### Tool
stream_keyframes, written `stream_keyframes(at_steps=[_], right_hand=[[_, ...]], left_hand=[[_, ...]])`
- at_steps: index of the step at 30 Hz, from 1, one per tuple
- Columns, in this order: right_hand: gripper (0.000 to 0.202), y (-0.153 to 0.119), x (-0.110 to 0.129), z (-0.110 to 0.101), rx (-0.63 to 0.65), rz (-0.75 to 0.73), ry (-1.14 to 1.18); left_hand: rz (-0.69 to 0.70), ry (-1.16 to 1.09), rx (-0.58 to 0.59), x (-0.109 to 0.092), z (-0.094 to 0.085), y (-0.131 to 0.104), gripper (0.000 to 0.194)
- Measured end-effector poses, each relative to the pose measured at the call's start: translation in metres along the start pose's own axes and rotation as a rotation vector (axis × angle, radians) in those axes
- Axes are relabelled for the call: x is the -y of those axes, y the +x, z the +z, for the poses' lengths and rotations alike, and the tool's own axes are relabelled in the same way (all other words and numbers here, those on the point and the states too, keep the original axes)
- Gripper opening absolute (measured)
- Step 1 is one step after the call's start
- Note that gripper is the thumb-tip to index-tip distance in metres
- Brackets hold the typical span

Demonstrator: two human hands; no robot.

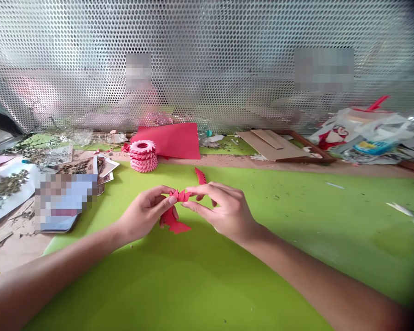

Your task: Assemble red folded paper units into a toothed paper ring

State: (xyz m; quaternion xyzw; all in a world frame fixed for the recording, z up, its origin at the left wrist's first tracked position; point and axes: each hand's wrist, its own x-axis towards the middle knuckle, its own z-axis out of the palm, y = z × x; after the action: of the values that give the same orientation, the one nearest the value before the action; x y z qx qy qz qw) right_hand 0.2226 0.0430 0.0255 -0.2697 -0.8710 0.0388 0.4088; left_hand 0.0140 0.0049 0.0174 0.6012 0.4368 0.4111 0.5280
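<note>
Screen wall: silver-grey perforated metal sheet with close rows of small round holes (207, 41), spanning the full width at the back
Behind the holes: hazy pale, pink and green patches, too blurred to identify
Masked areas: 2 pixelated grey rectangles over the screen, left of centre and towards the right
Worktop: pinkish-tan flat worktop (224, 160), bare in a band near the back and at the left
Covering: smooth yellow-green sheet (296, 220) over most of the middle and right
Back strip: narrow green strip (239, 147) along the screen's foot
Light: soft and whitish, brighter on the sheet's far left, dimmer towards the front
</note>
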Motion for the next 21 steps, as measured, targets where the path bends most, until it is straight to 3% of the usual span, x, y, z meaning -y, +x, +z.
stream_keyframes(at_steps=[3,6,12,21], right_hand=[[0.015,0.000,0.000,-0.001,0.010,-0.002,0.007],[0.015,0.000,-0.001,-0.001,0.039,-0.059,0.017],[0.019,-0.001,-0.005,0.000,0.078,-0.065,0.046],[0.027,-0.001,-0.001,0.002,0.141,-0.003,0.172]], left_hand=[[-0.011,0.035,0.015,0.000,-0.001,-0.001,0.050],[0.014,0.214,0.019,-0.001,-0.004,-0.002,0.043],[0.233,0.675,-0.036,-0.001,-0.009,-0.006,0.036],[0.420,1.000,-0.129,0.008,-0.010,-0.006,0.025]])
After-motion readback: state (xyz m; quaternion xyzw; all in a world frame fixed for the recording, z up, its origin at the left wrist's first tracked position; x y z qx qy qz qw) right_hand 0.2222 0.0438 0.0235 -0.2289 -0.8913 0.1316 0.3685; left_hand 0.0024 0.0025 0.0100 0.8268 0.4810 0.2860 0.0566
